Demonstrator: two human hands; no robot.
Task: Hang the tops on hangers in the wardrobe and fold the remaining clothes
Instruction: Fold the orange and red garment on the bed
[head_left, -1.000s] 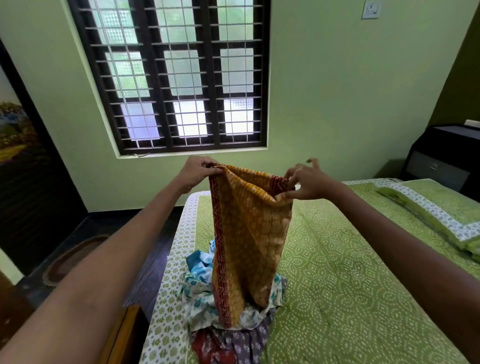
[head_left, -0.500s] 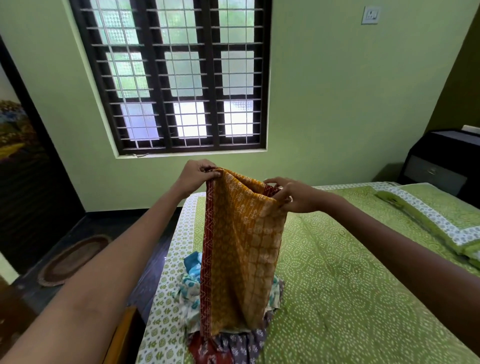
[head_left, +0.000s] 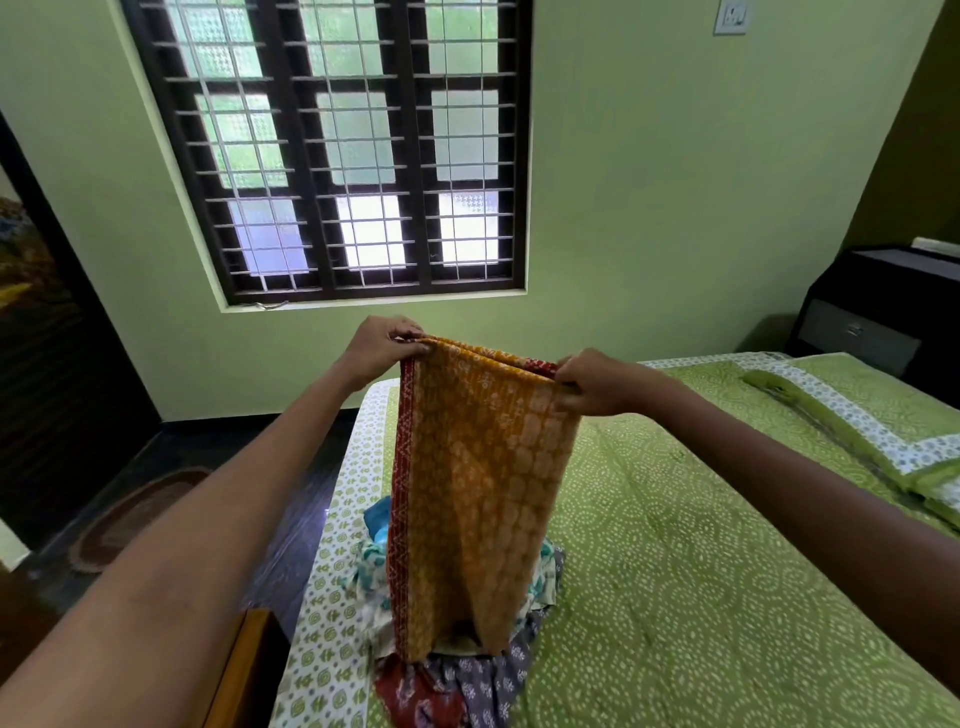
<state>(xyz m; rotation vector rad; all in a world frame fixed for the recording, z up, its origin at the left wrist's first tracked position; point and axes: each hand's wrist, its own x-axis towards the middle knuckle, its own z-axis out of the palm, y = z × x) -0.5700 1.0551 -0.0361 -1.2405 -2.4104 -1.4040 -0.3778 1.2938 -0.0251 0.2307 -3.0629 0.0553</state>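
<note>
The left grip (head_left: 382, 347) and right grip (head_left: 597, 384) each pinch a top corner of the mustard cloth (head_left: 483, 493) (red border down its left edge), which hangs over the clothes pile (head_left: 457, 680) on the green bed (head_left: 701, 571).

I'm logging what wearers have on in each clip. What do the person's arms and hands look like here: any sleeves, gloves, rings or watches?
Both forearms are bare as far as the view shows, with no sleeve edge visible. The left hand and right hand wear no gloves. No watch, bracelet or bangle shows at either wrist. No ring is visible, though the fingers are partly hidden.
</note>
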